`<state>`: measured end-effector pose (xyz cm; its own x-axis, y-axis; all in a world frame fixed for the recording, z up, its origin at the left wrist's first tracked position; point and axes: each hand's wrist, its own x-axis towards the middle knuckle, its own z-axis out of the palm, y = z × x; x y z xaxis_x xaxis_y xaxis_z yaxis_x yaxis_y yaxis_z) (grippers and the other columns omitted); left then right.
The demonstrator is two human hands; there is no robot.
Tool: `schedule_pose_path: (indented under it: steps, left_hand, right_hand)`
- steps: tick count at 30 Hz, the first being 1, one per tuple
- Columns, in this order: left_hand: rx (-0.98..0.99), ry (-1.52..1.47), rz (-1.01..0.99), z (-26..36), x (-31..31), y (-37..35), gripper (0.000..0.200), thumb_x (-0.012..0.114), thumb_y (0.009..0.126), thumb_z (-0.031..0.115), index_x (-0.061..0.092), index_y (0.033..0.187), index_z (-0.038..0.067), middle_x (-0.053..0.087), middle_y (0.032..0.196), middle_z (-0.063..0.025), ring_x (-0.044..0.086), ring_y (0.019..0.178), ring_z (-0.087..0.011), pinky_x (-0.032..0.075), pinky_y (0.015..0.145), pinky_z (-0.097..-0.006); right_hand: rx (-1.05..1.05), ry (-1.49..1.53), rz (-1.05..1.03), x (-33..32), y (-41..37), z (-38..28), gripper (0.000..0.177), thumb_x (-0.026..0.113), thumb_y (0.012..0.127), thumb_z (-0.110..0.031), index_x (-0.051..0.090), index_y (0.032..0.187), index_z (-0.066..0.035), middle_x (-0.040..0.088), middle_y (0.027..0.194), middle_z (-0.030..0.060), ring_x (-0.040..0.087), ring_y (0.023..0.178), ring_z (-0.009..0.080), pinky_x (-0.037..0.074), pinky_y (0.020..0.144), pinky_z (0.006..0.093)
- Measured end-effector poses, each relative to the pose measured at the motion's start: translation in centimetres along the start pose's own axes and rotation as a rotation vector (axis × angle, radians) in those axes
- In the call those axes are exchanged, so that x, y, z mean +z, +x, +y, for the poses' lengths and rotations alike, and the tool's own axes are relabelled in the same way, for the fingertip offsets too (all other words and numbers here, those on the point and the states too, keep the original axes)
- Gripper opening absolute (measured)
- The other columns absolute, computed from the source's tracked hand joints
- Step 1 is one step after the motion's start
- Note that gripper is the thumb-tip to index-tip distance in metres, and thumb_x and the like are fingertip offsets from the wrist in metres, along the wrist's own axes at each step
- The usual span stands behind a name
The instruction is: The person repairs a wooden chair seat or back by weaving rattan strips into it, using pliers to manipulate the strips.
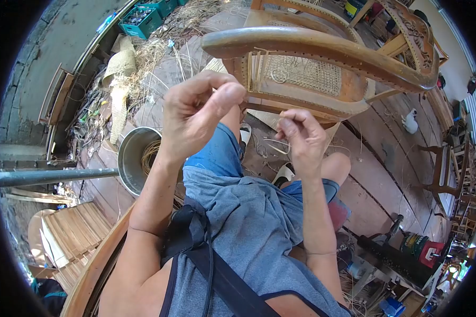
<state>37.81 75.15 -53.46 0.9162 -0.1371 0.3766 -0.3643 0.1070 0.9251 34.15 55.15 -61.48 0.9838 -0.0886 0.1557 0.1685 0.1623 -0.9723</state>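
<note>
A grey shirt (238, 211) is covering the person's chest, a dark strap (227, 282) is crossing it, and blue shorts (214, 153) are showing past the hem. The left hand (195, 113) is hovering in front of the body, its fingers curling in and its thumb lying close to them; whether anything is sitting in that pinch, I cannot tell. The right hand (305, 138) is hanging a little lower, pinching a thin strip (278, 149) between thumb and fingers, and the strip's pale length is bending out beside the hand, above the gap between the legs. Beside the left forearm, a metal bucket (131, 164) is holding a coil of cane (151, 158). Just beyond the hands, a wooden chair (301, 42) is standing with its woven panel (307, 74) showing, while loose strands (256, 68) are hanging by its curved rail. Farther off to the left, scraps (150, 63) are littering the floor (209, 25), and a green crate (137, 31) is standing beyond them
</note>
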Motion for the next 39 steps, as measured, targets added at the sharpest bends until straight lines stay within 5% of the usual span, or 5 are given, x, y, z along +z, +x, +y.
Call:
schedule_pose_path:
  steps: [5,15,23,30,39]
  left_hand:
    - [0.012,0.375,-0.262,-2.7,1.0,-1.1,0.020,0.073,0.081,0.006,0.070,0.101,0.003,0.067,0.084,-0.0053,0.063,0.074,-0.0103,0.048,0.064,-0.0226]
    - [0.226,0.534,-0.153,-1.1,0.2,-1.1,0.012,0.071,0.079,-0.001,0.069,0.091,0.001,0.069,0.083,-0.0090,0.067,0.075,-0.0167,0.051,0.064,-0.0266]
    - [0.447,0.442,-0.051,-0.8,-0.1,-0.7,0.016,0.072,0.076,-0.003,0.070,0.090,0.002,0.069,0.086,-0.0099,0.067,0.077,-0.0184,0.052,0.065,-0.0262]
    - [0.339,0.411,-0.174,-2.7,1.8,-0.8,0.014,0.073,0.077,0.001,0.070,0.090,0.003,0.067,0.081,-0.0086,0.060,0.063,-0.0145,0.047,0.056,-0.0241]
    - [-0.106,0.123,0.120,-2.9,2.9,0.0,0.008,0.070,0.084,0.006,0.069,0.088,-0.001,0.052,0.060,0.0102,0.041,0.055,0.0040,0.031,0.047,-0.0153]
  right_hand:
    - [0.000,0.059,0.061,2.3,-1.7,1.7,0.009,0.062,0.092,-0.005,0.063,0.099,0.000,0.060,0.086,0.0022,0.057,0.072,0.0079,0.050,0.064,0.0219]
    - [0.300,0.123,0.010,1.4,-1.4,4.3,0.009,0.063,0.092,-0.009,0.064,0.098,-0.002,0.060,0.079,0.0003,0.054,0.067,0.0044,0.047,0.059,0.0187]
    - [-0.083,-0.695,0.152,-4.7,-0.4,3.9,0.020,0.066,0.085,-0.006,0.066,0.105,-0.004,0.066,0.096,0.0085,0.063,0.091,0.0211,0.050,0.080,0.0313]
    - [-0.440,-0.499,-0.018,1.3,-0.2,-1.4,0.029,0.070,0.079,-0.002,0.064,0.107,-0.001,0.067,0.101,0.0130,0.063,0.098,0.0264,0.049,0.085,0.0341]
    - [-0.198,-0.238,0.184,3.6,-0.1,0.2,0.013,0.069,0.086,-0.008,0.065,0.097,0.000,0.066,0.082,0.0088,0.063,0.071,0.0142,0.050,0.065,0.0248]
